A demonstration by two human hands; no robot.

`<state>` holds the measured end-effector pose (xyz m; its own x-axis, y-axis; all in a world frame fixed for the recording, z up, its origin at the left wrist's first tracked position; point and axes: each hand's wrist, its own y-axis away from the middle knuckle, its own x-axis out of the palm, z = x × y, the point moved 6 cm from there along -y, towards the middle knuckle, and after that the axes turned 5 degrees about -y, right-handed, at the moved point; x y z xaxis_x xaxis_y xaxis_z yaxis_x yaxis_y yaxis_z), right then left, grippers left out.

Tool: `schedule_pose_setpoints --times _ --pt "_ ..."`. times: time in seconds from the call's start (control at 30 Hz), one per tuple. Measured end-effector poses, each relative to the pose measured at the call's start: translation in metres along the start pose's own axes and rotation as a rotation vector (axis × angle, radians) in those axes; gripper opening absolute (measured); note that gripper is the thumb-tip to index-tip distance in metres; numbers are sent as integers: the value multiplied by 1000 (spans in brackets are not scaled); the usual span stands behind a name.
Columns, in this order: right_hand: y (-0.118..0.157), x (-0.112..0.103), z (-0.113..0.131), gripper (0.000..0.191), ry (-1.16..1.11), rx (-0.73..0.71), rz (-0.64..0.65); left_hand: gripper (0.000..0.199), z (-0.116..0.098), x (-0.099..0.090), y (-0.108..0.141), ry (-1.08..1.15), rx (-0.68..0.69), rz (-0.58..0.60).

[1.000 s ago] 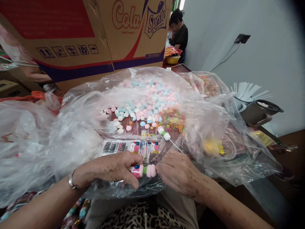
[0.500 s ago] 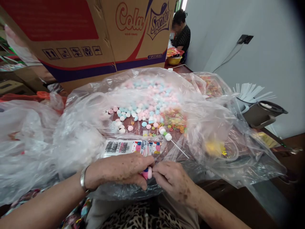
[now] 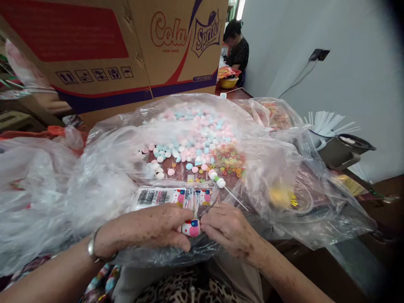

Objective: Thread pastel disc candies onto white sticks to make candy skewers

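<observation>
My left hand (image 3: 151,225) curls its thumb and fingers around a small candy roll (image 3: 191,227), wrapped in a white, pink, red and blue printed label. At the roll's right end, my right hand (image 3: 232,229) pinches with closed fingers; whether a stick lies inside that pinch is hidden. Just beyond my left hand lies a stack of printed labels (image 3: 158,197), with barcodes and colourful patterns. A lollipop (image 3: 221,182) of white candies with a green ring between them rests past my right hand, its white stick pointing toward me.
Pink, blue and white candies (image 3: 192,143) spread across the table under clear plastic, beside small coloured rings (image 3: 232,170). A large carton (image 3: 142,50) stands behind. White sticks (image 3: 328,124) and a grey jug (image 3: 344,149) stand at right. A co-worker (image 3: 236,48) sits farther back.
The candy roll has turned, so more of its printed label shows between my hands. My left hand has shifted slightly left, and the view has moved a little.
</observation>
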<state>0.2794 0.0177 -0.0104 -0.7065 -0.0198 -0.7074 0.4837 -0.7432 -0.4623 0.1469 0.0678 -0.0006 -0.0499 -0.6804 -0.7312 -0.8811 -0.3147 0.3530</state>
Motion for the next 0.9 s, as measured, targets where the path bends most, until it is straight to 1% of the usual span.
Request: schedule_pose_setpoints --times 0.03,0.1,0.17,0.2,0.3,0.4,0.47,0.53,0.63,0.7,0.8,0.9 --pt "-3 0 2 38 65 -48 8 23 0 2 -2 64 29 -29" --pt "-7 -3 6 39 173 -118 10 24 3 6 -5 171 60 -109" --pt "-10 -11 5 32 236 -120 15 28 8 8 -6 230 26 -163" --pt "-10 -18 2 27 253 -97 24 29 10 7 -6 252 -5 -177" --pt "-8 -39 -6 25 254 -49 72 30 11 5 -4 336 -72 -171" --pt "-7 -52 -8 31 201 -93 113 24 6 9 -5 484 -106 -126" --pt "-9 -52 -7 34 187 -107 132 19 4 18 -8 601 -153 -108" --pt "-12 -44 -4 40 171 -129 173 17 3 26 -12 669 -168 -125" --pt "-16 -28 0 42 121 -162 235 16 0 30 -17 659 -105 -195" --pt "-17 -23 -2 39 96 -151 251 18 1 31 -17 669 -109 -195" --pt "-17 -27 -8 34 59 -113 263 29 5 31 -13 716 -156 -144" --pt "-17 -32 -11 33 47 -110 281 31 7 31 -7 777 -212 -129"
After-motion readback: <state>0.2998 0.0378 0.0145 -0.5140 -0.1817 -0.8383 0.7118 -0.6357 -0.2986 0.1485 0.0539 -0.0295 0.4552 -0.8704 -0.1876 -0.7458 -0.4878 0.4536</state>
